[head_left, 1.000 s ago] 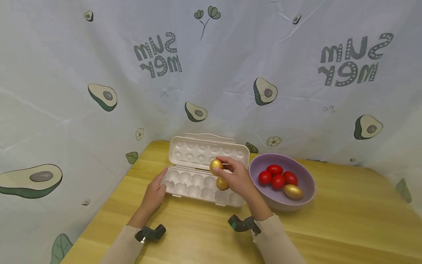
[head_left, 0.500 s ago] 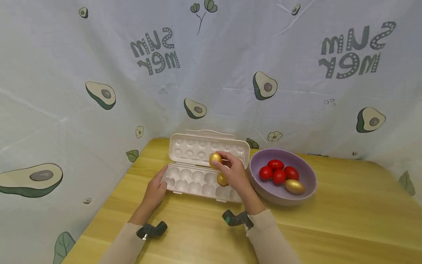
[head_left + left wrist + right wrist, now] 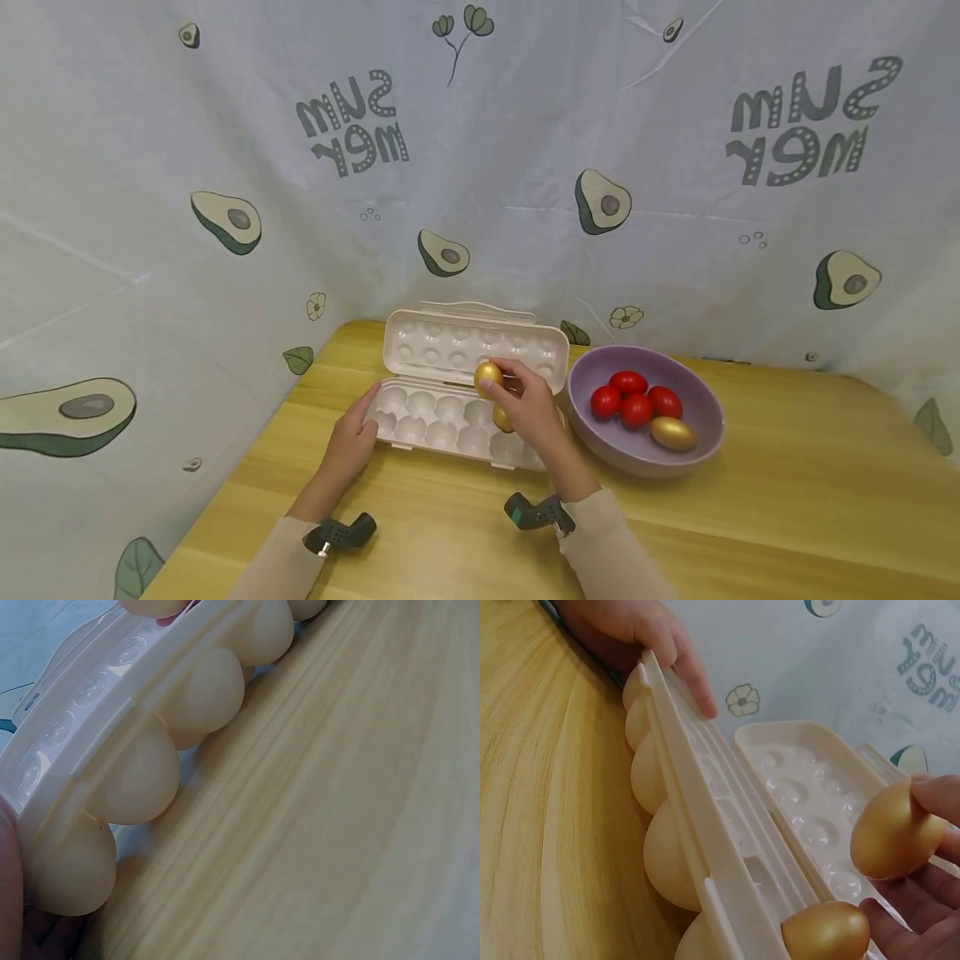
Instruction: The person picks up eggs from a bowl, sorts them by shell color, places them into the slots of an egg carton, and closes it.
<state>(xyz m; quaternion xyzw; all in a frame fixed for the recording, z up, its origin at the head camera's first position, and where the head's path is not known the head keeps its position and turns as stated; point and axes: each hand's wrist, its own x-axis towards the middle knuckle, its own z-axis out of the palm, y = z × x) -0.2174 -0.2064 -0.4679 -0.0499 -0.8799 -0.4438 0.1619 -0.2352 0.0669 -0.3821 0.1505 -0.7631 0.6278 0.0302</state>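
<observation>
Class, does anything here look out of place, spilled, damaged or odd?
Yes: the grey "summer" lettering on the white avocado-print cloth reads mirrored, perhaps because the cloth hangs back to front. Otherwise nothing stands out: the glossy red eggs sit inside the round purple bowl, and I see no spill or crack.

Pinches glossy golden egg [image 3: 894, 834] in right hand [image 3: 928, 919]; holds end of cream plastic egg carton [image 3: 697, 802] with left hand [image 3: 634, 626].
</observation>
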